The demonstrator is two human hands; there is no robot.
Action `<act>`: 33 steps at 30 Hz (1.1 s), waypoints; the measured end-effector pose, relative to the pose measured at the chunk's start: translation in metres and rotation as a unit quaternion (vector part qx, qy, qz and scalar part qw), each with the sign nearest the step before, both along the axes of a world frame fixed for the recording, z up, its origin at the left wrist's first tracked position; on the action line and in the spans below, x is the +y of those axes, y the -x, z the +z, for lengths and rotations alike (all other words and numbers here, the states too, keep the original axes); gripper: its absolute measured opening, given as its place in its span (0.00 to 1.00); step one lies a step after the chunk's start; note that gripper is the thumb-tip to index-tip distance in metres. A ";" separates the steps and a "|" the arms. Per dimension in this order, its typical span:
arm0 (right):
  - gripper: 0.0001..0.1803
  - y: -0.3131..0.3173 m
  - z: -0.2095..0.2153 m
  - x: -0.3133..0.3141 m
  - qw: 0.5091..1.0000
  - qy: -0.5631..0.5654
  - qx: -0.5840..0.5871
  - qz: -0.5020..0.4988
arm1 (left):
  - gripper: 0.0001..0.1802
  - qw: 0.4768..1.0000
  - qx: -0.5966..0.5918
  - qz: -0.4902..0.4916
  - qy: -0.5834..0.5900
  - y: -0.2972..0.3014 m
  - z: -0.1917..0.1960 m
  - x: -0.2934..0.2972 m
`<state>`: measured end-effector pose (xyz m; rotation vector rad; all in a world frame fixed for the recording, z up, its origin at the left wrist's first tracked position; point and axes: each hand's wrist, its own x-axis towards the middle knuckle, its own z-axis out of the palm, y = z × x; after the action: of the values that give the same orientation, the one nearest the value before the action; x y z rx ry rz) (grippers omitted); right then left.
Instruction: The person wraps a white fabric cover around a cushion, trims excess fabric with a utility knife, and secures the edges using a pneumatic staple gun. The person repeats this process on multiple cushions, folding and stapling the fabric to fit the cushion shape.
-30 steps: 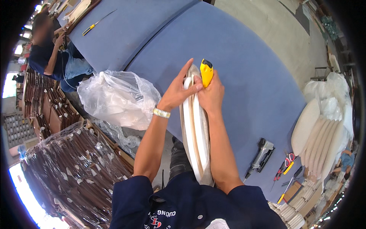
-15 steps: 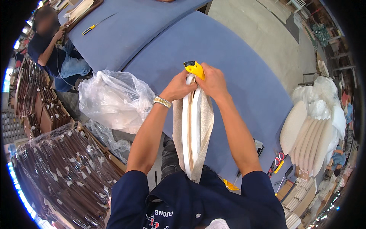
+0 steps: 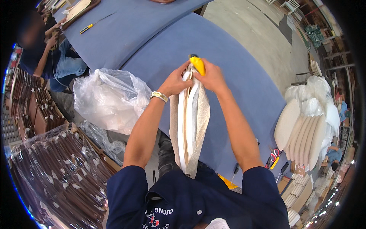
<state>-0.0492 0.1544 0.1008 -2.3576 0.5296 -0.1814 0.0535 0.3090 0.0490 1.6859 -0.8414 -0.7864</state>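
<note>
A cushion panel (image 3: 185, 129) stands on edge between me and the blue table. Its thin wooden core runs between white foam layers, and loose beige fabric (image 3: 203, 122) flares along both sides. My left hand (image 3: 177, 81) is closed on the panel's far end, thumb against the inner edge. My right hand (image 3: 212, 78) is closed around a yellow tool (image 3: 198, 65) with a dark end, right at that same far end and touching the fabric there. The tool's working part is hidden by my fingers and the fabric, so its exact kind does not show.
The blue padded table (image 3: 236, 76) adjoins a second one holding a yellow-handled screwdriver (image 3: 87, 28). Clear plastic (image 3: 112, 101) bulges at left, above wrapped brown frames (image 3: 57, 175). At right are beige pads (image 3: 305, 141) and red-handled scissors (image 3: 273, 155). A co-worker (image 3: 45, 57) sits far left.
The yellow tool has tilted more upright in my right hand at the panel's far end. Both hands keep their hold, and the whole view has shifted slightly.
</note>
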 end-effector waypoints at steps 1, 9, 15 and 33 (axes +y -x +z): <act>0.23 -0.001 -0.004 -0.001 0.999 0.007 -0.024 0.020 | 0.46 1.000 0.006 -0.003 -0.014 0.000 0.003 0.001; 0.22 -0.012 -0.017 -0.002 0.999 0.003 -0.054 -0.003 | 0.49 1.000 0.001 0.014 -0.003 -0.001 -0.001 -0.002; 0.22 -0.015 -0.013 -0.007 0.999 -0.007 -0.042 -0.007 | 0.49 1.000 -0.001 0.005 -0.026 -0.001 -0.007 -0.005; 0.24 -0.017 -0.031 -0.002 0.995 -0.070 -0.008 -0.074 | 0.45 0.999 -0.001 -0.004 -0.035 -0.008 0.010 -0.006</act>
<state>-0.0326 0.1521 0.0698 -2.1803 0.6875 -0.2232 0.0615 0.3030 0.0586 1.7461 -0.8305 -0.8287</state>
